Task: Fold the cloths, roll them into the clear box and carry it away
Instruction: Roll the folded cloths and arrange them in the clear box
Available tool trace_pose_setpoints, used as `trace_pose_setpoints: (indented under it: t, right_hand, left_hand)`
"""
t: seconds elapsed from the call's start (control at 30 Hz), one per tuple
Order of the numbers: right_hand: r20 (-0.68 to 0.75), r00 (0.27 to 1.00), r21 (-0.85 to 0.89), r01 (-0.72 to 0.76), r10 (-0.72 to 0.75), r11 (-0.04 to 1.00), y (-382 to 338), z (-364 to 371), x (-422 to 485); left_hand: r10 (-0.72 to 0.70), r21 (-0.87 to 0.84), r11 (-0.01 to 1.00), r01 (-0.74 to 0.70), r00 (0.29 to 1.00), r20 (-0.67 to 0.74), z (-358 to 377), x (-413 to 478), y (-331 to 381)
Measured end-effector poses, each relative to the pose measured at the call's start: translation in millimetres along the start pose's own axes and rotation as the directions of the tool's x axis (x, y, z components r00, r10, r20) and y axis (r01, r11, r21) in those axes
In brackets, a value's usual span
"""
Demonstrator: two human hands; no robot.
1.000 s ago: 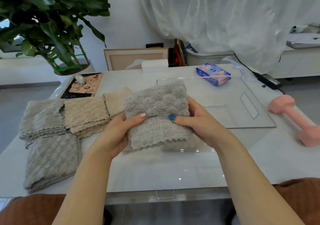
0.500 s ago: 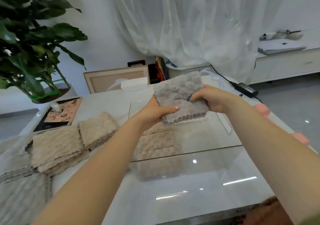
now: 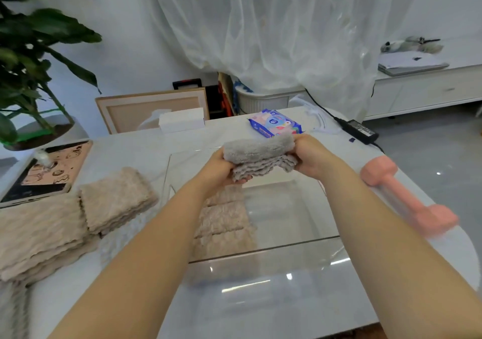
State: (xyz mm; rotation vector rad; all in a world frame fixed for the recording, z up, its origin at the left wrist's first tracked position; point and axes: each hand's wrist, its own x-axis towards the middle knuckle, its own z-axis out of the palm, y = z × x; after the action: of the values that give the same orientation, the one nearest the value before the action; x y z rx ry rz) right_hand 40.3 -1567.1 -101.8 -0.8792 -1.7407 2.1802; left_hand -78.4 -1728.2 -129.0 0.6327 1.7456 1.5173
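A grey cloth (image 3: 258, 157), folded over into a thick roll, is held in the air over the far end of the clear box (image 3: 287, 244). My left hand (image 3: 221, 167) grips its left end from below and my right hand (image 3: 309, 157) grips its right end. Inside the box, along its left side, lie beige rolled cloths (image 3: 224, 221). Two folded beige cloths (image 3: 114, 199) (image 3: 39, 234) wait on the white table (image 3: 135, 150) to the left. A grey cloth (image 3: 13, 310) shows at the bottom left corner.
A pink dumbbell (image 3: 407, 195) lies right of the box. A blue wipes pack (image 3: 275, 123) and a white tissue box (image 3: 181, 119) sit at the table's far edge, a power adapter (image 3: 358, 130) at the far right. A tablet (image 3: 49, 171) and a plant (image 3: 31, 64) are at the left.
Both hands have carried the grey cloth forward from in front of me to above the box's far end and curled it into a tighter roll. The camera has tilted and moved forward.
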Motion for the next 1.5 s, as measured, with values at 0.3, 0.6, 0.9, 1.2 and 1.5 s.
trace_pose_setpoints:
  t: [0.3, 0.6, 0.9, 1.2, 1.5]
  right_hand:
    - [-0.001, 0.990, -0.905, -0.061, 0.140, 0.421, 20.5, 0.8, -3.6]
    - [-0.044, 0.972, -0.953, -0.111, 0.232, 0.283, 34.6, 5.9, 0.8]
    - [-0.079, 0.988, -0.984, -0.098, 0.132, 0.146, 51.9, 0.5, 1.8]
    - [-0.082, 0.995, -0.994, -0.077, -0.061, 0.073, 51.8, 1.5, 9.6]
    - [0.005, 0.976, -1.000, 0.002, 0.216, 0.015, 46.0, 4.5, 5.6]
  left_hand:
    - [-0.323, 0.159, 0.939, 0.305, 0.941, 0.102, 13.9, 0.2, -22.8]
    - [0.017, 0.644, 0.763, -0.047, 0.998, 0.053, 22.2, 0.7, -47.7]
    - [0.152, 0.865, 0.419, -0.275, 0.961, 0.232, 11.2, 1.3, -48.1]
    - [0.182, 0.941, -0.006, -0.339, 0.925, 0.334, 16.9, 6.0, -54.6]
    - [-0.135, 0.967, 0.067, -0.247, 0.958, 0.254, 12.6, 15.9, -66.8]
